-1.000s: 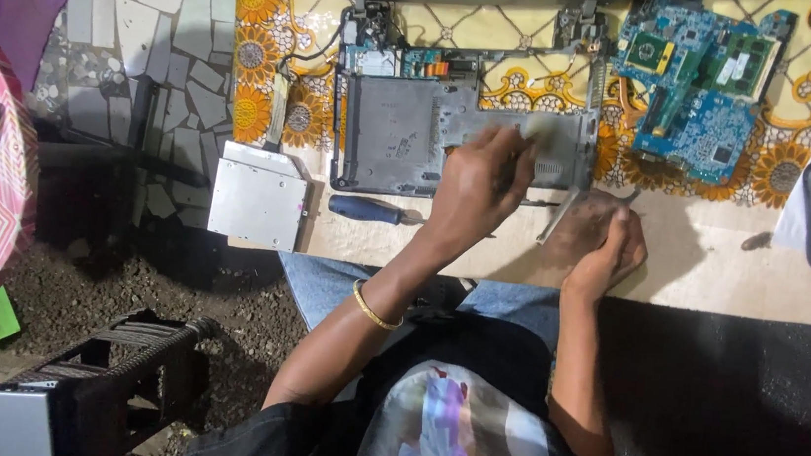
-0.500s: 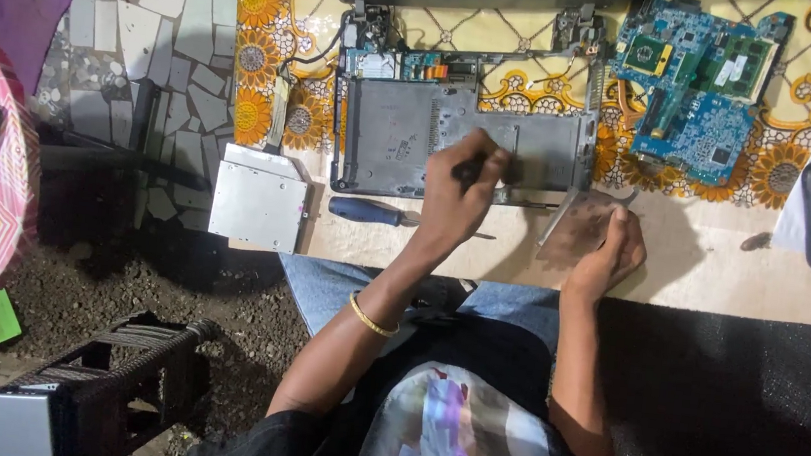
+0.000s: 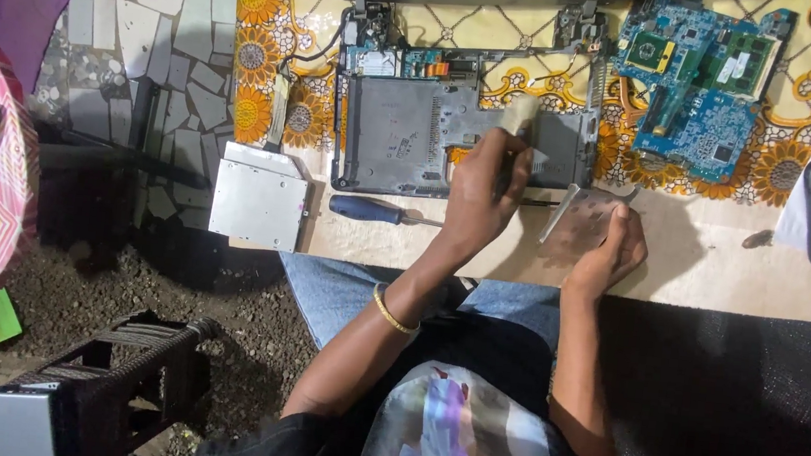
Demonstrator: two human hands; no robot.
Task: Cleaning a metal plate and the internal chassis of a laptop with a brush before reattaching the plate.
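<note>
Two hands at work: our left hand (image 3: 482, 201) grips a pale-handled tool (image 3: 519, 115), tip down on the grey opened laptop base (image 3: 404, 139) mid-bench; our right hand (image 3: 612, 246) lies flat, pinning a thin metal plate (image 3: 580, 215) near the front edge so it stays put. Blue-handled screwdriver (image 3: 368, 210) lies alongside.
</note>
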